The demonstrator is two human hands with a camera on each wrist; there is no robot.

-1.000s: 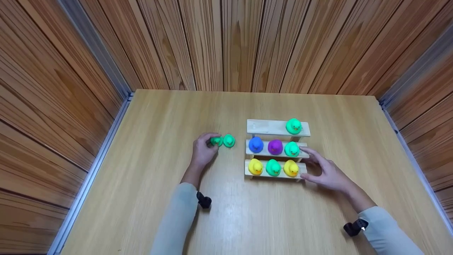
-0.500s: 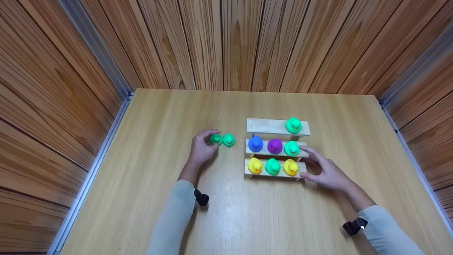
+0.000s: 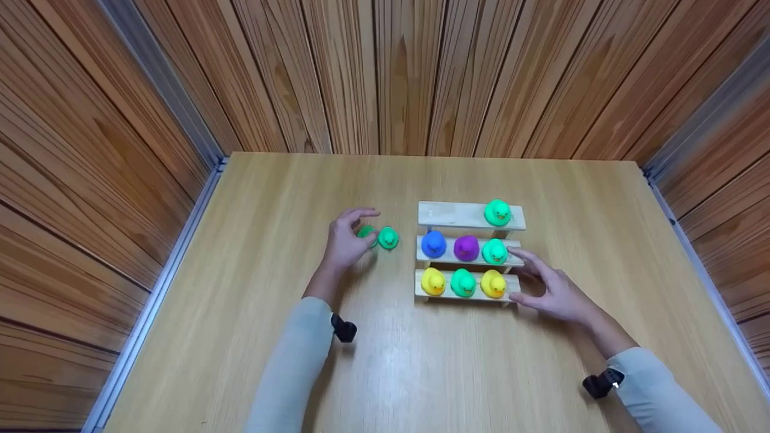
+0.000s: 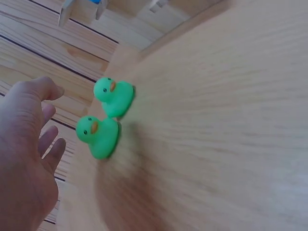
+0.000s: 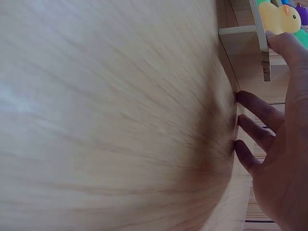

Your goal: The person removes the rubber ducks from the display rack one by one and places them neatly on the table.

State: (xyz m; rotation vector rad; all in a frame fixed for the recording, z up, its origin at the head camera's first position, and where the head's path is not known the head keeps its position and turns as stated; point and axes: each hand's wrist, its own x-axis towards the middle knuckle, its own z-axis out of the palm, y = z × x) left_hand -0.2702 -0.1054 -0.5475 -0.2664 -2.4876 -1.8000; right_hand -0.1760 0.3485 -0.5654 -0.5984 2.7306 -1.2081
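Two green ducks stand side by side on the table, the left one (image 3: 366, 234) partly covered by my left hand (image 3: 349, 242), the right one (image 3: 388, 238) in full view. In the left wrist view my left hand (image 4: 24, 149) is beside the nearer duck (image 4: 100, 136), fingers apart, a gap between them. My right hand (image 3: 556, 291) rests at the right end of a three-step wooden rack (image 3: 448, 214), its thumb touching the lowest step. In the right wrist view the thumb of my right hand (image 5: 281, 144) meets the step's edge near a yellow duck (image 5: 279, 19).
On the top step is one green duck (image 3: 497, 212). The middle step carries blue (image 3: 434, 244), purple (image 3: 466, 248) and green ducks (image 3: 494, 251); the lowest has yellow (image 3: 433, 281), green (image 3: 463, 282) and yellow (image 3: 493, 284). Wood-panelled walls (image 3: 397, 78) enclose the table.
The fingers of my left hand have spread and come away from the left green duck, which they were around before. My right hand has stayed at the rack.
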